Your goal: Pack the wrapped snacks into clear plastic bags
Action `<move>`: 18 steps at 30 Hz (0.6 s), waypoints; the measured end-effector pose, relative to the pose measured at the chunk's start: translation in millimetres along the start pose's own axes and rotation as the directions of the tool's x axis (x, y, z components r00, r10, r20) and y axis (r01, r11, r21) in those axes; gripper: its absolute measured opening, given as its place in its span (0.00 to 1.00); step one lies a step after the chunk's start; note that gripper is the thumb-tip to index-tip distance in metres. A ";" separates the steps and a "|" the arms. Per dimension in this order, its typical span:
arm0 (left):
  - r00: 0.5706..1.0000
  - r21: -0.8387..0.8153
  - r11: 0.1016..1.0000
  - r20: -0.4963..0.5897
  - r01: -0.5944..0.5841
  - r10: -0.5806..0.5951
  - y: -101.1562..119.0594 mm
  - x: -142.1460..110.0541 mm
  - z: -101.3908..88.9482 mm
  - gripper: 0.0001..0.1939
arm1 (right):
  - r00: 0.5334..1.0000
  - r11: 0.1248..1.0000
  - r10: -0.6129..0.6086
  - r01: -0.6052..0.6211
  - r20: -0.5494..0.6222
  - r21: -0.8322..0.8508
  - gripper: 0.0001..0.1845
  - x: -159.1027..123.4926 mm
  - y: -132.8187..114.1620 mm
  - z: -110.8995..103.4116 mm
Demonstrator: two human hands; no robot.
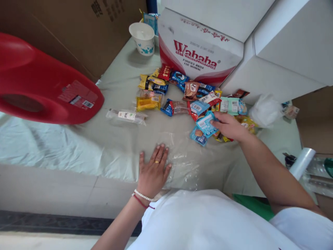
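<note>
My left hand (154,169) lies flat on the pale cloth cover (104,146), fingers spread, beside a clear plastic bag (183,166). Over at the snack pile, my right hand (227,125) pinches a light-blue snack packet (207,124) between thumb and fingers. Just below that packet is another blue packet (199,135). Around them lie several wrapped snacks, among them a brown packet (191,91), a yellow packet (148,103) and a pale-green packet (230,105). A clear-wrapped stick with a white label (126,115) rests apart on the left.
A white-and-red Wahaha carton (197,48) stands behind the snacks, with a paper cup (143,38) at its left. A large red jug (44,83) fills the left side. At right are a crumpled white plastic bag (266,110) and a clear plastic roll (303,162).
</note>
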State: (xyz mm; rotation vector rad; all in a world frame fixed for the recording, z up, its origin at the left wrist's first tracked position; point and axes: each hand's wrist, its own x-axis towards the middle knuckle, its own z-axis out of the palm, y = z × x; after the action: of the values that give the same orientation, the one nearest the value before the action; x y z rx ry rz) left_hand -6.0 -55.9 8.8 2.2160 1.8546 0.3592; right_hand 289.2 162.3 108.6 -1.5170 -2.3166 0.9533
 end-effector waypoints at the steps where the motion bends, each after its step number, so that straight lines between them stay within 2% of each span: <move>1: 1.000 0.001 1.000 -0.008 0.013 -0.013 -0.2 -4.8 0.1 0.33 | 1.000 1.000 0.024 -0.024 0.011 -0.001 0.10 -4.7 3.1 8.3; 4: 0.999 0.010 0.999 -0.038 0.037 -0.036 -6.5 -18.6 -2.2 0.34 | 0.996 0.995 0.071 -0.067 0.056 -0.073 0.10 -6.6 7.2 25.5; 6: 0.998 0.024 0.999 -0.053 0.044 -0.043 -13.5 -25.7 -4.9 0.35 | 0.989 0.978 0.068 -0.039 0.135 -0.204 0.12 -4.6 2.3 34.2; 8: 0.997 0.039 0.998 -0.063 0.052 -0.049 -19.9 -30.2 -7.4 0.34 | 0.979 0.920 0.096 -0.018 0.179 -0.392 0.14 -5.0 -7.2 44.3; 11: 0.996 0.053 0.997 -0.075 0.051 -0.047 -25.2 -33.0 -9.6 0.33 | 0.987 0.803 0.115 -0.025 0.114 -0.595 0.19 -13.9 -19.6 60.6; 15: 0.996 0.056 0.997 -0.072 0.052 -0.048 -26.7 -34.6 -9.8 0.31 | 0.997 0.798 0.043 0.001 0.058 -0.603 0.29 -31.5 -19.6 75.8; 18: 0.996 0.059 0.996 -0.063 0.072 -0.069 -25.0 -36.0 -8.9 0.30 | 0.996 0.808 0.093 -0.066 0.016 -0.585 0.37 -36.6 -12.3 83.4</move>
State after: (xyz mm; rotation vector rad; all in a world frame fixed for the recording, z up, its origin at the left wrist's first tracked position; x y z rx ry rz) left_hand -38.3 -86.9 7.6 2.1951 1.9954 0.3653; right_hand 254.7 93.5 58.3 -1.8252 -2.7570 0.2739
